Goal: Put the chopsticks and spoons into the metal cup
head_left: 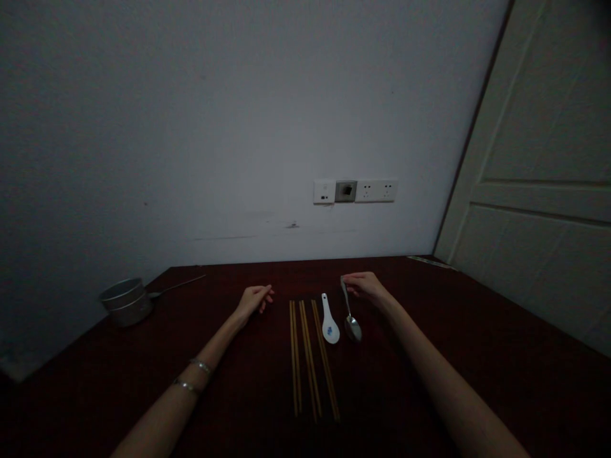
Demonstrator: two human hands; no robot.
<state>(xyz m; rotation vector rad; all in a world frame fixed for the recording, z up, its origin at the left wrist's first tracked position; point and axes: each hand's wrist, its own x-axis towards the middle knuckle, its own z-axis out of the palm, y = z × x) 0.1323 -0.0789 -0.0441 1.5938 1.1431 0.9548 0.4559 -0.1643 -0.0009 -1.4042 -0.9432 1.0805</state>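
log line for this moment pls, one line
right hand: pinching metal spoon handle, bowl on table | left hand: resting empty on table | ceramic spoon, chopsticks lying between hands | pot far left

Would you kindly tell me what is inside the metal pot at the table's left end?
Only the metal pot rim and outer wall show; its inside is hidden from this angle.

Left hand [255, 298] rests palm-down, fingers loose; right hand [365, 285] pinches, fingers closed.
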